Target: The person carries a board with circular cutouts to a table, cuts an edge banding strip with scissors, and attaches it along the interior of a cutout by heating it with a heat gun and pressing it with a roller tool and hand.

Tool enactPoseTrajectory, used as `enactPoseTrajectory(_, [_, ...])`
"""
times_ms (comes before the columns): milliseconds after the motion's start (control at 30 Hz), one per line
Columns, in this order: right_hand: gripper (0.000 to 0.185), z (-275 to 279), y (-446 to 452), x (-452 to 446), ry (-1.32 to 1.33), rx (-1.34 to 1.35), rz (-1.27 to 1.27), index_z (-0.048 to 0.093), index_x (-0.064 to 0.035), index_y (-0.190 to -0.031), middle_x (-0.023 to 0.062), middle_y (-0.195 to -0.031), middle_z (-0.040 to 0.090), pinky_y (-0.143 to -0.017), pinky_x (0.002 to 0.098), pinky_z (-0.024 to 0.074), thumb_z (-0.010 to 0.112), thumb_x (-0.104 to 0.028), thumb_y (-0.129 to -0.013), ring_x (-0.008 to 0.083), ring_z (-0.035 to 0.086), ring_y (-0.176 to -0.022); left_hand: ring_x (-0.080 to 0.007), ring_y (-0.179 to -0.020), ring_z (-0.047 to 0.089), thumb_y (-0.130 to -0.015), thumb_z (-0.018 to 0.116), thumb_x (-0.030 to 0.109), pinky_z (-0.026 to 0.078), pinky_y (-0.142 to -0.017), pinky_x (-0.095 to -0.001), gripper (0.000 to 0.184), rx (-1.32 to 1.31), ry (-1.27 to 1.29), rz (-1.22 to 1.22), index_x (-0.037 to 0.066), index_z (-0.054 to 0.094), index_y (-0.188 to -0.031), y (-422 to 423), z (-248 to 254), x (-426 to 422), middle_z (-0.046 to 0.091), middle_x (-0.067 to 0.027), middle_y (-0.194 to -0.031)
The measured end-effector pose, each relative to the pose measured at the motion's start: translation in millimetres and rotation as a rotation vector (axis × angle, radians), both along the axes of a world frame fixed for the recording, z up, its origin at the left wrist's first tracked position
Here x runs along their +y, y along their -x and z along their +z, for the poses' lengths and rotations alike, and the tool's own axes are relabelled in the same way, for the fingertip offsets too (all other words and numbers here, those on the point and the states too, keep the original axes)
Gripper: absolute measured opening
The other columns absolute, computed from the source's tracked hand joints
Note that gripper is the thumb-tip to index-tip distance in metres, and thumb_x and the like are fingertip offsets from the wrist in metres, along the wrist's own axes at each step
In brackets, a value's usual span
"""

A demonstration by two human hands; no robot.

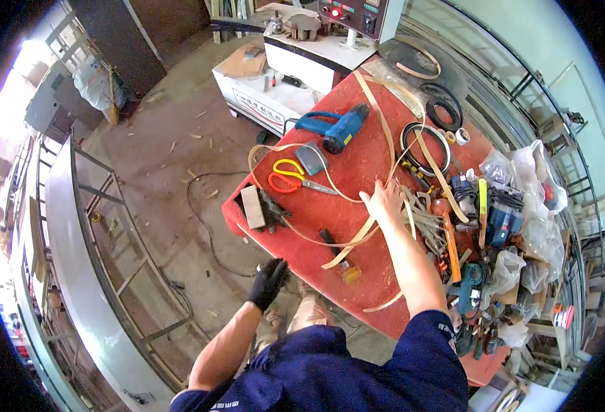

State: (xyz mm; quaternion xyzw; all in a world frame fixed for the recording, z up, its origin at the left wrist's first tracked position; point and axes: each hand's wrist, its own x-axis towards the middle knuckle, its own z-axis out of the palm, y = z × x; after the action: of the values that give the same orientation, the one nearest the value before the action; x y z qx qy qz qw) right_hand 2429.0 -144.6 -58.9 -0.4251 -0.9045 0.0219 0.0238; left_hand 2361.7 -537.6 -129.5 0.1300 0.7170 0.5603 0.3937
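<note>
Pale strips (349,245), looped on red tbl. (302,226), prob. handling step: bare R hand (385,204) at them, grip can't tell; gloved L hand (269,283) off tbl. edge, part-curled, contents unclear; next move prob. needs sure hold, one strip.

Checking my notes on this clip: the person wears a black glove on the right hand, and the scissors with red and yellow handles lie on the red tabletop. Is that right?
Not quite: in the head view, the black glove is on the left hand; the right hand is bare. The scissors do lie on the red tabletop.
</note>
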Motion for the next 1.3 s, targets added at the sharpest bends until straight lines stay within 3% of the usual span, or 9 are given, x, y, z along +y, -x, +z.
enactPoseTrajectory(133, [0.059,1,6,28,0.149,0.124,-0.228,0.053,0.0011,-0.128,0.0256,-0.118,0.062,-0.094,0.0489,0.0498,0.065,-0.045,-0.093,0.0393,0.062,-0.112,-0.0173,-0.069,0.064,-0.098,0.067,0.032,0.051,-0.058,-0.0328,0.042,-0.479,-0.2,0.139,0.007,0.052,-0.128,35,-9,96,0.064,-0.0086,-0.082])
enactPoseTrajectory(167, [0.054,-7,5,31,0.09,0.176,-0.249,0.047,0.0051,-0.123,0.026,-0.109,0.064,-0.087,0.048,0.0535,0.073,-0.027,-0.088,0.0412,0.065,-0.101,-0.0192,-0.067,0.063,-0.094,0.071,0.027,0.051,-0.056,-0.0327,0.046,-0.366,-0.051,0.271,0.005,0.051,-0.129,31,-8,115,0.061,-0.009,-0.084])
enactPoseTrajectory(267, [0.045,-82,4,75,0.012,0.424,-0.305,0.048,0.0047,-0.124,0.0279,-0.109,0.064,-0.089,0.0496,0.053,0.067,-0.018,-0.089,0.043,0.065,-0.102,-0.0205,-0.071,0.064,-0.091,0.074,0.024,0.052,-0.058,-0.033,0.048,-0.297,-0.227,0.341,0.002,0.051,-0.127,31,7,144,0.062,-0.0117,-0.093])
enactPoseTrajectory(367, [0.04,-28,5,84,0.201,0.416,-0.377,0.051,0.0053,-0.122,0.0279,-0.112,0.065,-0.086,0.0492,0.0536,0.065,-0.016,-0.09,0.041,0.067,-0.099,-0.0246,-0.08,0.066,-0.088,0.076,0.023,0.054,-0.063,-0.033,0.059,0.687,-0.104,0.086,0.0,0.046,-0.134,61,-44,156,0.061,-0.0158,-0.102])
enactPoseTrajectory(500, [0.039,23,15,87,0.439,0.961,-0.385,0.055,0.0085,-0.117,0.0214,-0.104,0.067,-0.081,0.0427,0.0521,0.063,-0.022,-0.094,0.0306,0.068,-0.089,-0.0235,-0.071,0.064,-0.093,0.066,0.002,0.057,-0.063,-0.0367,0.023,0.249,0.113,0.405,0.003,0.056,-0.113,48,37,180,0.063,-0.0122,-0.094])
enactPoseTrajectory(667, [0.025,150,14,53,0.9,1.616,-0.195,0.05,0.0018,-0.126,0.0092,-0.1,0.058,-0.071,0.0286,0.0612,0.048,-0.013,-0.105,0.0153,0.066,-0.088,-0.0269,-0.078,0.068,-0.093,0.068,0.011,0.058,-0.064,-0.0359,0.027,-0.598,-0.573,0.458,0.005,0.057,-0.117,60,55,192,0.067,-0.0128,-0.1])
enactPoseTrajectory(933, [0.031,255,-2,56,0.691,1.658,0.139,0.049,-0.0036,-0.135,0.0077,-0.114,0.064,-0.063,0.0238,0.0544,0.05,-0.014,-0.105,0.0123,0.065,-0.088,-0.0187,-0.072,0.064,-0.103,0.057,0.021,0.053,-0.063,-0.0326,0.038,-0.218,-0.703,0.231,0.004,0.053,-0.137,86,218,186,0.068,-0.0089,-0.092])
enactPoseTrajectory(1100, [0.025,336,41,-17,0.456,1.459,0.447,0.059,-0.005,-0.124,0.0073,-0.095,0.068,-0.053,0.0215,0.0486,0.057,-0.019,-0.104,0.0063,0.061,-0.066,-0.0172,-0.073,0.064,-0.104,0.054,0.022,0.053,-0.065,-0.0285,0.037,-0.253,-0.759,0.202,0.004,0.052,-0.137,48,278,123,0.071,-0.0121,-0.105])
enactPoseTrajectory(1300, [0.04,368,58,-181,1.171,1.385,0.913,0.052,-0.0008,-0.135,0.004,-0.104,0.064,-0.062,0.0219,0.0498,0.063,-0.015,-0.1,0.0061,0.057,-0.074,-0.0168,-0.064,0.061,-0.103,0.056,0.027,0.048,-0.053,-0.0274,0.041,-0.139,-0.872,0.463,0.005,0.051,-0.138,0,284,-16,0.07,-0.0133,-0.1])
